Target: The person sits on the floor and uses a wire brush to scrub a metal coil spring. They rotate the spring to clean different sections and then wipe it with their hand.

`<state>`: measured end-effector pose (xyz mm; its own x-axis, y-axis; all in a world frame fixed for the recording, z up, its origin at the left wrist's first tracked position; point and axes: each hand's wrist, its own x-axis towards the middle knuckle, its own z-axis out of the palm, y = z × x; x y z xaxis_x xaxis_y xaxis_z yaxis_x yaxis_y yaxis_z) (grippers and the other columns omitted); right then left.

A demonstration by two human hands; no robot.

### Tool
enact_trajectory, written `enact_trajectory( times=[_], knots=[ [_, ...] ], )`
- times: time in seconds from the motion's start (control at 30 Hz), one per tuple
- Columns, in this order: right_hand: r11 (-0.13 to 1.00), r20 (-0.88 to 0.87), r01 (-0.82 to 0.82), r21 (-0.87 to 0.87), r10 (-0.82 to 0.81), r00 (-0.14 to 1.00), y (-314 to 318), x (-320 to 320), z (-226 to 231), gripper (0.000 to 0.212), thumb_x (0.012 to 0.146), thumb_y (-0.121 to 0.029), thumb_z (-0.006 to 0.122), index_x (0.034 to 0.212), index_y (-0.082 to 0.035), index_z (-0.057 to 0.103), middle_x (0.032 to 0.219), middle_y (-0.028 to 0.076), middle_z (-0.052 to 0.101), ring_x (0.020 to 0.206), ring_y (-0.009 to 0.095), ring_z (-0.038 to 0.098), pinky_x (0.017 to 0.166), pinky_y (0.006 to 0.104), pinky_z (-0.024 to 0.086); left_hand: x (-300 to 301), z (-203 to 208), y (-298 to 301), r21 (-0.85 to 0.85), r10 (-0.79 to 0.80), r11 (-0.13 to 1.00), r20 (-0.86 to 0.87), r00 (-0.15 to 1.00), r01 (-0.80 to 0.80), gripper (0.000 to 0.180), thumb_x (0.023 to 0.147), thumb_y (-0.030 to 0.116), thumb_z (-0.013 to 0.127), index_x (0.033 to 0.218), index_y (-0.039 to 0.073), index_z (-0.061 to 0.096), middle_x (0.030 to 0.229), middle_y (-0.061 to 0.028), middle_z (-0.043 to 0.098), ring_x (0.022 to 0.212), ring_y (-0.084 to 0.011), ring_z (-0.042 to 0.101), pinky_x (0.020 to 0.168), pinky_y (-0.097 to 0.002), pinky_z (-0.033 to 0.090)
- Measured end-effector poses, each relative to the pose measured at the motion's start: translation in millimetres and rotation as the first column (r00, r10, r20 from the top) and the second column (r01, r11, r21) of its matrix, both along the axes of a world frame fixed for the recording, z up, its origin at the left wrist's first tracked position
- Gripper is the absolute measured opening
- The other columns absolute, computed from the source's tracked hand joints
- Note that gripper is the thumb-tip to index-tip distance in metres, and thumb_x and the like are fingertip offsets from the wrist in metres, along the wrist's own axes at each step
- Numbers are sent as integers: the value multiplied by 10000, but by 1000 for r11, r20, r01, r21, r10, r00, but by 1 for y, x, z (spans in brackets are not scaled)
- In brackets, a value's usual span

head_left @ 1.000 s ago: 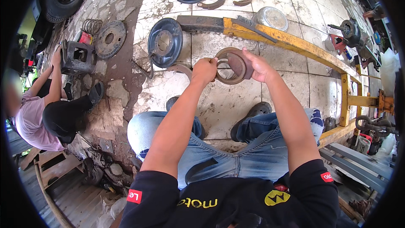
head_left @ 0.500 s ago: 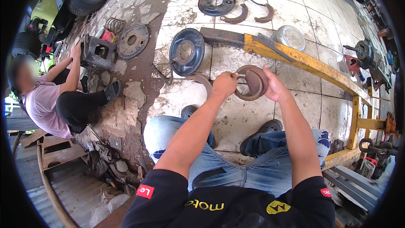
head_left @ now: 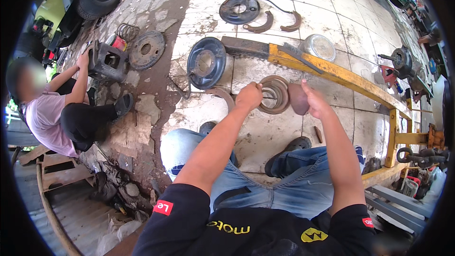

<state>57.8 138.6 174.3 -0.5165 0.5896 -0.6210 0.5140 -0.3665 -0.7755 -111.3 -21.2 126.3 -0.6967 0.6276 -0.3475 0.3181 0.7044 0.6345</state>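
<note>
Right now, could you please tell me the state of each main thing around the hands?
Left hand: curled around the ring's edge
Brown metal ring: held at its left edge
Right hand: gripping the brown flat piece
Brown flat piece: held beside the ring
Wire brush: lying across the yellow beam
Far brake shoes: lying apart on tiles

A black short-sleeved shirt [head_left: 279, 237] tops faded blue jeans [head_left: 279, 204]
</note>
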Motion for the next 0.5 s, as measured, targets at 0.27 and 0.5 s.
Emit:
enact_trajectory(
  times=[0.27, 0.5],
  knots=[
    [979, -321, 137, -149, -179, 930, 14, 45, 43, 714, 963, -556, 492, 1347, 46, 472, 1283, 192, 584, 1161, 256, 591, 981, 406, 469, -6, 11, -5, -36, -36, 999, 7, 999, 36, 421, 999, 373, 404, 1085, 35, 640, 1096, -235, 654, 1076, -400, 598, 927, -477, 461],
    [936, -449, 137, -323, -279, 849, 6, 33, 39, 675, 986, -526, 461, 1400, 3, 402, 1348, 154, 539, 1231, 239, 549, 1016, 415, 460, 1, 15, -9, -31, -39, 999, 49, 998, 41, 430, 996, 377, 421, 1103, 30, 652, 1054, -241, 666, 1034, -411, 611, 903, -468, 465]
  ],
)
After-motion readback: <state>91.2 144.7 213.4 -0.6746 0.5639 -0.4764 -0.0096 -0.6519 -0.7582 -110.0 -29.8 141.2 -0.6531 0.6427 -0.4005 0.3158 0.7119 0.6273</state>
